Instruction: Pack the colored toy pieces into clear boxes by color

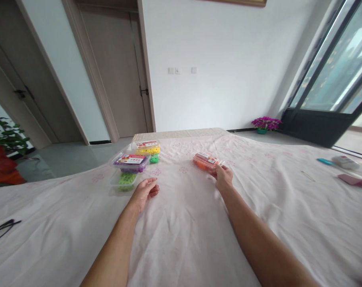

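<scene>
One orange-filled box point(203, 161) over the cloth point(183, 243) was pinched at its near right end by the right hand point(224, 175), well apart from the purple-filled box point(131, 160) stacked left. Beside that stack, the left hand point(144, 193) looked empty, loosely curled. Gripping seemed the step in hand; any move called for keeping the box level.

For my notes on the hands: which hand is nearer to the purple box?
Left. The left hand is on the near side of the purple box, slightly right; the right hand is much farther right, holding the orange box.
</scene>
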